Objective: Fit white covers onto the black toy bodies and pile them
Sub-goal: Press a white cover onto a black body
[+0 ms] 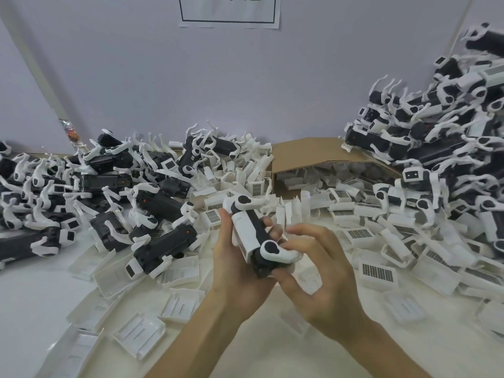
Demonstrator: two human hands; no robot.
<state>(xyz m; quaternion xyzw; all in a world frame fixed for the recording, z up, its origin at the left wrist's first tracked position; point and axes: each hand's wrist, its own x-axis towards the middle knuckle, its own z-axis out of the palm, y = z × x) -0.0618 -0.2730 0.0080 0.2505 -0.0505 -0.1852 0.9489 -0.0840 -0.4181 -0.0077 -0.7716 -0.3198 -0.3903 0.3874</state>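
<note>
The toy body (260, 268) in the middle of the frame is matt black plastic, and its white cover (245, 236) is smooth plastic with a faint sheen. The loose covers (377, 271) at lower right look like the same hard white plastic, some with dark fine-meshed grilles. The box (313, 151) behind is matt brown corrugated cardboard. The sheet (229, 12) at top centre is paper.

The left hand (237, 268) has its palm hidden behind the toy body (255, 236) it grips, and the thumb of the right hand (321, 271) covers that body's near black end. Far above both hands, the paper sign (229, 12) is cut by the top edge, its lettering unreadable. Right of the right hand, the finished pile (450, 148) runs off frame.
</note>
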